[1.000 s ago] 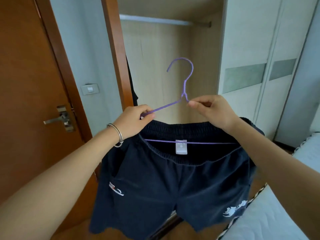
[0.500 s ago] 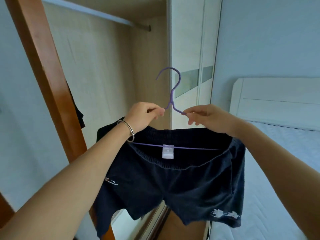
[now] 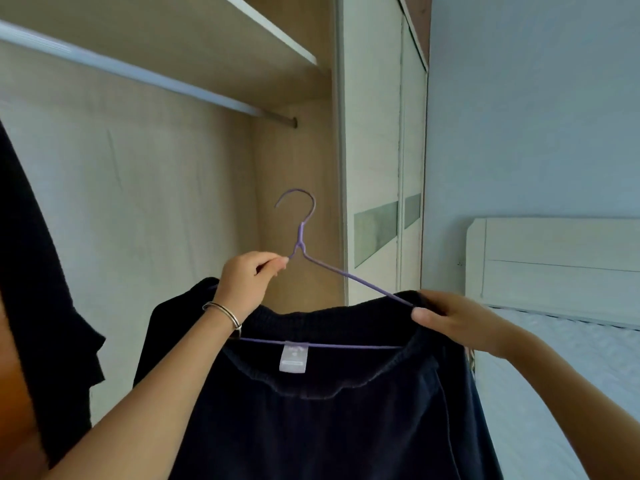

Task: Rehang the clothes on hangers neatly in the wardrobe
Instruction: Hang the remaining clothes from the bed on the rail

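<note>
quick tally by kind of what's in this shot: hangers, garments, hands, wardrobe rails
Hangers: 1, the purple hanger
Garments: 2, the navy shorts on that hanger and a black garment at the left edge
Hands: 2, the left hand and the right hand
Rails: 1, the wardrobe rail
Total: 6

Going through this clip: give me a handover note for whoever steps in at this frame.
Left hand: pinches the purple hanger beside its neck.
Right hand: grips the hanger's right end with the waistband of the dark shorts.
Done: shorts are on the hanger, held up at the open wardrobe.
Left: hook is below the rail, not on it; hang it there, right of the dark garment.
</note>
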`<state>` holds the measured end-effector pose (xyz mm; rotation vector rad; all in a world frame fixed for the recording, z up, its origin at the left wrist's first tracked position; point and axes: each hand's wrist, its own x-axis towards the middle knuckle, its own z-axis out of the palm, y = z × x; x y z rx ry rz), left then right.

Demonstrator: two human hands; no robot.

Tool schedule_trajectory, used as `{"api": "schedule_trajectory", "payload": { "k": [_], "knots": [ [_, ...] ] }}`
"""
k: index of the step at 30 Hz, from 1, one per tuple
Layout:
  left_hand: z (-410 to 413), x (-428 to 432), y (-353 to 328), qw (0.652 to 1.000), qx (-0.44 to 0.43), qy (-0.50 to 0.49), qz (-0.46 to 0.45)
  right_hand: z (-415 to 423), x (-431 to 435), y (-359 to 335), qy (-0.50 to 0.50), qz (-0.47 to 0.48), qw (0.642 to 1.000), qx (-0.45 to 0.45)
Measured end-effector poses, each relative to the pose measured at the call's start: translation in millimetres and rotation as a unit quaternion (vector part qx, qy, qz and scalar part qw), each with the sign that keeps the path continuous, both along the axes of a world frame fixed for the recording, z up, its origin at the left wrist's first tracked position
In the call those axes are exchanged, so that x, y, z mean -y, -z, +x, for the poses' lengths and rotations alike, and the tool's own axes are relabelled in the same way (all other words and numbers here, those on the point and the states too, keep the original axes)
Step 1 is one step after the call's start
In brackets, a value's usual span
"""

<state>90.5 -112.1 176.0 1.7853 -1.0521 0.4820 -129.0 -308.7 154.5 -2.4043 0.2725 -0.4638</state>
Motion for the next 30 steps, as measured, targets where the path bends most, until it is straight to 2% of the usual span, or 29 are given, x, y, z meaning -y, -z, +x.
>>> {"api": "schedule_trajectory", "payload": {
  "k": [2,5,10,14,18,21,23,25,30],
  "knots": [
    [35.2,17.6,-13.6,1.000,0.015,-0.022,-0.012,42.1,22.3,-8.2,0.000,-0.002,0.999,0.034],
    [89.1,51.3,-43.7,0.996,0.043,-0.074,-0.020,120.1,59.7,-29.1,0.054,-0.051,0.989,0.125],
    [176.8,92.5,-97.2,0.978,0.066,-0.197,-0.015,226.7,94.1,-88.2,0.012,-0.040,0.978,0.207],
    [227.5,114.8,-134.3,0.961,0.049,-0.262,-0.076,300.8,102.6,-129.9,0.015,-0.100,0.957,0.272],
    [247.4,146.3,-171.0,0.975,-0.023,-0.206,-0.082,360.7,108.3,-159.5,0.017,-0.071,0.955,0.289],
    [271.3,173.5,-196.1,0.977,-0.131,-0.087,-0.142,401.2,114.3,-180.7,0.036,-0.052,0.953,0.296],
    [291.1,191.0,-212.2,0.970,-0.190,-0.022,-0.152,426.3,119.4,-197.4,0.050,-0.048,0.952,0.298],
    [311.8,208.0,-226.2,0.969,-0.203,0.004,-0.140,448.2,124.3,-214.1,0.060,-0.055,0.952,0.295],
    [366.8,232.3,-250.3,0.953,-0.225,0.033,-0.200,496.5,130.5,-245.1,0.087,-0.075,0.954,0.277]
  ]
}}
